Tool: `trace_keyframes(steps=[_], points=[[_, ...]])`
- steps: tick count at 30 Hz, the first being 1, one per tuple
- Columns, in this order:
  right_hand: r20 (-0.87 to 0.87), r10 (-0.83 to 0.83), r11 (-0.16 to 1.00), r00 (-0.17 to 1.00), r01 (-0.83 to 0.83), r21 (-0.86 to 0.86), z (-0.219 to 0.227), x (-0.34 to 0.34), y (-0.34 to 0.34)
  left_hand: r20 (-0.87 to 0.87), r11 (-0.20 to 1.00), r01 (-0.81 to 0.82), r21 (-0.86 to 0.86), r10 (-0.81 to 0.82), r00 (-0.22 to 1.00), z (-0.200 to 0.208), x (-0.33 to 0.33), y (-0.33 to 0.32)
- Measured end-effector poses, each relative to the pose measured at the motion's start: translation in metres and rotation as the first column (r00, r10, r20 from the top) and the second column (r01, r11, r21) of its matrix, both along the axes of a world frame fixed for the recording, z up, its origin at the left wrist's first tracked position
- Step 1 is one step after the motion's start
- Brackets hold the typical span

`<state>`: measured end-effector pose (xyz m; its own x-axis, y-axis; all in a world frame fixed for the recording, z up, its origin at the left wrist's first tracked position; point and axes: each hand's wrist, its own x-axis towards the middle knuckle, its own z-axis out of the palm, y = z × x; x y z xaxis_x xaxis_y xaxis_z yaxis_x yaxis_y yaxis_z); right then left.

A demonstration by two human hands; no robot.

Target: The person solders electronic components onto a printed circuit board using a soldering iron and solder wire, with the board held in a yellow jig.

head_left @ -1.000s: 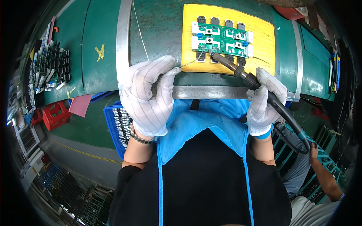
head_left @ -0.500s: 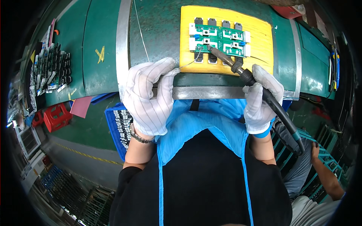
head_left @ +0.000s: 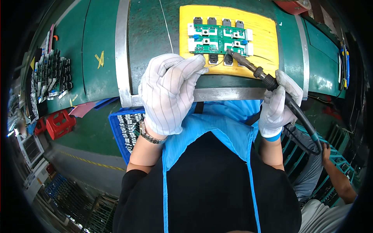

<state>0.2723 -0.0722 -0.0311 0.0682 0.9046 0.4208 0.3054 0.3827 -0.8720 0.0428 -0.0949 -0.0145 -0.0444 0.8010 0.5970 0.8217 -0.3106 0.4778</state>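
A green circuit board (head_left: pixel 217 34) with white blocks, blue parts and several black components along its long edges lies on a yellow pad (head_left: pixel 266 42). In my gloved right hand (head_left: pixel 281 103) is a soldering iron (head_left: pixel 269 80), its tip at the board's near edge, right of the middle. My gloved left hand (head_left: pixel 171 91) pinches a thin solder wire (head_left: pixel 219 63) that curves up to the iron's tip. The wire also runs from behind this hand toward the far side of the bench. Whether tip and wire touch is too small to tell.
Many assembled boards (head_left: pixel 52 75) stand in a cluster on the green bench (head_left: pixel 103 23) at left. A blue crate (head_left: pixel 118 132) of small parts sits below the metal bench edge (head_left: pixel 229 94). Red stools (head_left: pixel 60 124) stand at left. Another person's arm (head_left: pixel 336 173) shows at lower right.
The iron's tip and the solder wire have shifted right along the board's near edge. Both hands moved right with them. The pad and board appear slightly further left in view.
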Motion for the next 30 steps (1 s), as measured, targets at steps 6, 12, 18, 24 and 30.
trace_keyframes(steps=[6,12,18,24,30], points=[[-0.076,0.015,0.999,0.997,-0.018,-0.041,0.0014,-0.0022,-0.0006,-0.011,1.000,0.022,0.005,-0.022,1.000,0.0007,0.0003,0.0026],[-0.094,0.036,0.998,0.995,-0.041,-0.052,0.0041,-0.0028,0.0001,0.005,0.997,0.013,-0.082,-0.012,1.000,0.0004,0.0033,0.0029],[-0.076,0.055,0.997,0.996,-0.060,-0.055,0.0034,-0.0015,0.0007,-0.036,0.999,-0.011,0.053,0.013,0.999,0.0031,0.0038,0.0029],[-0.148,-0.091,0.995,0.985,0.084,-0.056,0.0020,-0.0022,0.0005,-0.011,0.998,0.027,0.064,-0.026,1.000,-0.0028,0.0033,0.0059],[-0.065,0.010,1.000,0.998,-0.010,-0.006,0.0003,0.0013,0.0045,-0.058,0.999,0.030,-0.013,-0.031,0.998,-0.0006,0.0070,0.0085]])
